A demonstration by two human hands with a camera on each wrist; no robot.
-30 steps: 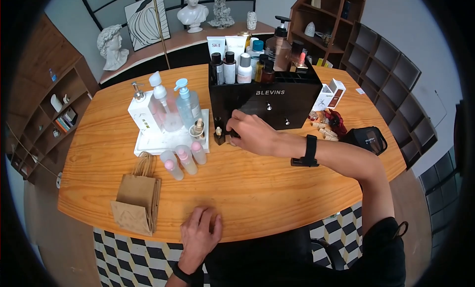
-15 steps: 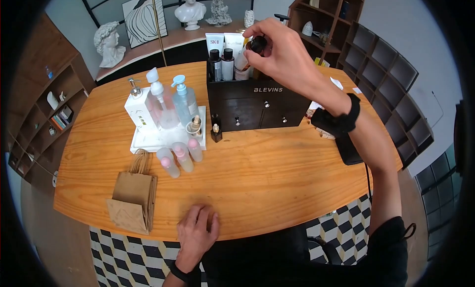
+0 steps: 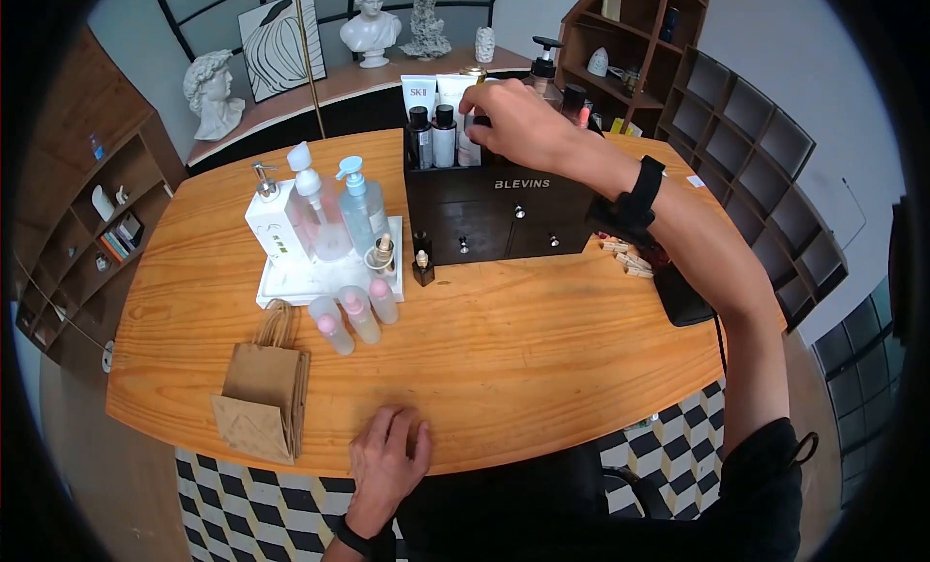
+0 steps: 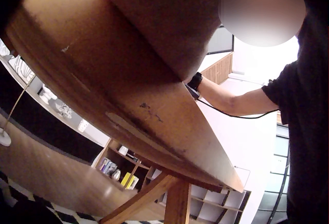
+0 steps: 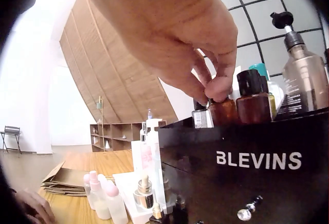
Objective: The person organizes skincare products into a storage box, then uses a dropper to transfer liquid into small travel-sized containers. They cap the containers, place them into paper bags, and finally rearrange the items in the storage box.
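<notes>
My right hand (image 3: pixel 523 124) reaches over the top of a black cosmetics organizer (image 3: pixel 455 202) marked BLEVINS. In the right wrist view its thumb and fingers pinch the top of a small amber bottle (image 5: pixel 223 114), whose lower part is hidden behind the organizer's front wall. Beside that stands another brown bottle (image 5: pixel 253 105) with a black cap. Two black-capped bottles and white tubes (image 3: pixel 419 89) stand left of the hand. Near the table's front edge, my left hand (image 3: pixel 389 451) rests on the wood with relaxed fingers, holding nothing.
A white tray (image 3: pixel 291 293) with pump bottles stands left of the organizer, a small dark dropper bottle (image 3: pixel 423 269) beside it. Several pink-capped bottles (image 3: pixel 358 315) and folded paper bags (image 3: pixel 262 392) are nearer me. A black pouch (image 3: pixel 684 296) lies right.
My right hand has risen from the table at the organizer's front, carried the amber bottle up over it, then lowered it into the top. The left hand stays in place.
</notes>
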